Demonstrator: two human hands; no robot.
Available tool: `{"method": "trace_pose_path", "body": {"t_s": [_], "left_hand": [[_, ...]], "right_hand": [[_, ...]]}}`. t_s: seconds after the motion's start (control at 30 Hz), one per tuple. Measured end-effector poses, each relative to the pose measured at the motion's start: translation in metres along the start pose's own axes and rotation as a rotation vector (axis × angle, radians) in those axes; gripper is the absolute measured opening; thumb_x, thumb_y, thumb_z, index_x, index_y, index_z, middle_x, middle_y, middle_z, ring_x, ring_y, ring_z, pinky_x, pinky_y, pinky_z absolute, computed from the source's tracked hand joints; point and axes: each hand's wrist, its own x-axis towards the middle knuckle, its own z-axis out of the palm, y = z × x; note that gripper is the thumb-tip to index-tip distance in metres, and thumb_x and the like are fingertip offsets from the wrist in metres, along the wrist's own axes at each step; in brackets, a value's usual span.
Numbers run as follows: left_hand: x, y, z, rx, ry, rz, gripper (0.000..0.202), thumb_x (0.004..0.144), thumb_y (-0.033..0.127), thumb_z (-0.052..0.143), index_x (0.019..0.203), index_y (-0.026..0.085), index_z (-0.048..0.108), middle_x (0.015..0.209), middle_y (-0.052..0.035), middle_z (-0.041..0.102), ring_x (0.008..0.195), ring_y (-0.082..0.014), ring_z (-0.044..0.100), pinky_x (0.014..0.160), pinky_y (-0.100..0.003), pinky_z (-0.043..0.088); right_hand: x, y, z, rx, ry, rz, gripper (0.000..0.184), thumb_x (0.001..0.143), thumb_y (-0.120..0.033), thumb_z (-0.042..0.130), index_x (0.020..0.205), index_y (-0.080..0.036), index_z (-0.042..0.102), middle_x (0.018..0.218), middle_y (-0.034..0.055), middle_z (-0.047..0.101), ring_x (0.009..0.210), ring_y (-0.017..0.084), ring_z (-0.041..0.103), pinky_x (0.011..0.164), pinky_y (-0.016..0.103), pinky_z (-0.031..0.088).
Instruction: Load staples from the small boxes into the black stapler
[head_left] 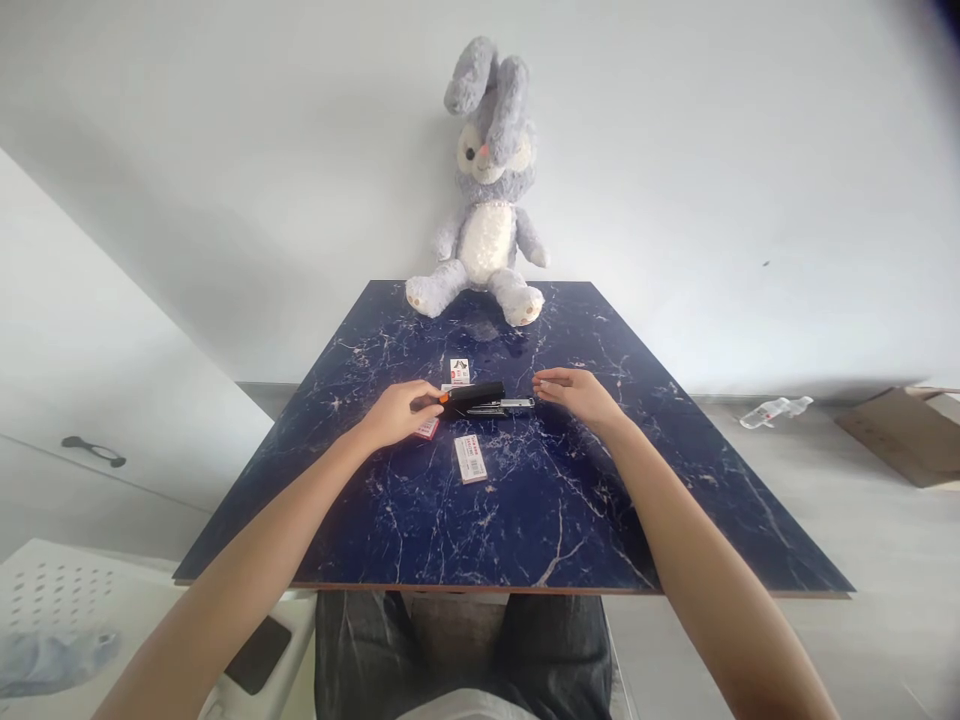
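A black stapler [480, 396] with an orange part at its left end lies across the dark blue table. Its silvery staple tray [516, 403] sticks out at the right end. My left hand [401, 412] grips the orange end between thumb and fingers. Just past the tray's tip is my right hand [577, 392], its fingers stretched toward the stapler; whether anything tiny sits at the fingertips is too small to tell. Behind the stapler stands a small white box [460, 371]. A red-and-white box [427, 428] is partly hidden by my left hand. Nearer me lies a white printed box [471, 459].
A grey plush rabbit [487, 240] sits at the table's [510, 540] far edge against the wall. To the right on the floor are a clear bottle [772, 412] and a cardboard box [892, 437]. A dark phone-like slab [259, 655] lies on a white seat at lower left.
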Motion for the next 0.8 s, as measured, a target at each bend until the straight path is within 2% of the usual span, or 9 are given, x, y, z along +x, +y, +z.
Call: {"method": "trace_pose_path", "body": {"t_s": [0.1, 0.27, 0.33, 0.5, 0.67, 0.8], "left_hand": [[0.000, 0.001, 0.000, -0.018, -0.001, -0.006, 0.028, 0.092, 0.045, 0.060, 0.107, 0.025, 0.071, 0.108, -0.0052, 0.073, 0.093, -0.0224, 0.069, 0.084, -0.036, 0.054], [0.001, 0.002, 0.001, -0.029, -0.006, -0.020, 0.028, 0.091, 0.045, 0.061, 0.107, 0.025, 0.070, 0.107, -0.0058, 0.073, 0.093, -0.0233, 0.069, 0.083, -0.037, 0.055], [0.001, 0.002, 0.002, -0.030, -0.007, -0.027, 0.028, 0.090, 0.046, 0.061, 0.107, 0.025, 0.070, 0.107, -0.0058, 0.073, 0.092, -0.0234, 0.070, 0.083, -0.037, 0.055], [0.001, 0.002, 0.002, -0.028, -0.013, -0.038, 0.027, 0.091, 0.046, 0.061, 0.107, 0.026, 0.069, 0.107, -0.0052, 0.073, 0.092, -0.0230, 0.069, 0.082, -0.037, 0.055], [0.000, 0.001, 0.002, -0.029, -0.016, -0.044, 0.027, 0.090, 0.045, 0.062, 0.107, 0.025, 0.069, 0.104, -0.0052, 0.073, 0.091, -0.0230, 0.070, 0.082, -0.037, 0.055], [0.000, -0.001, 0.003, -0.043, -0.015, -0.040, 0.027, 0.090, 0.045, 0.062, 0.107, 0.025, 0.069, 0.104, -0.0047, 0.073, 0.090, -0.0225, 0.070, 0.082, -0.037, 0.055]], "right_hand": [[0.000, -0.001, 0.007, 0.104, 0.033, -0.007, 0.020, 0.088, -0.026, 0.069, 0.106, -0.017, 0.069, 0.113, 0.0123, 0.074, 0.101, 0.023, 0.073, 0.098, 0.041, 0.059], [0.001, 0.000, 0.008, 0.138, 0.091, -0.031, 0.022, 0.082, -0.021, 0.076, 0.103, -0.016, 0.070, 0.106, 0.0110, 0.075, 0.102, 0.023, 0.073, 0.102, 0.039, 0.058], [0.001, 0.000, 0.007, 0.161, 0.115, -0.040, 0.019, 0.085, -0.023, 0.075, 0.102, -0.016, 0.070, 0.107, 0.0117, 0.075, 0.100, 0.023, 0.074, 0.100, 0.038, 0.058], [-0.001, -0.004, 0.009, 0.099, 0.098, -0.061, 0.019, 0.090, -0.032, 0.070, 0.102, -0.018, 0.068, 0.110, 0.0121, 0.075, 0.093, 0.022, 0.075, 0.093, 0.040, 0.062], [-0.006, -0.010, 0.013, 0.134, 0.056, -0.066, 0.022, 0.084, -0.024, 0.077, 0.103, -0.017, 0.069, 0.111, 0.0115, 0.075, 0.106, 0.024, 0.072, 0.101, 0.038, 0.058], [-0.009, -0.015, 0.016, 0.105, 0.043, -0.108, 0.024, 0.092, -0.028, 0.068, 0.113, -0.017, 0.065, 0.114, 0.0134, 0.073, 0.104, 0.024, 0.073, 0.099, 0.042, 0.059]]}}
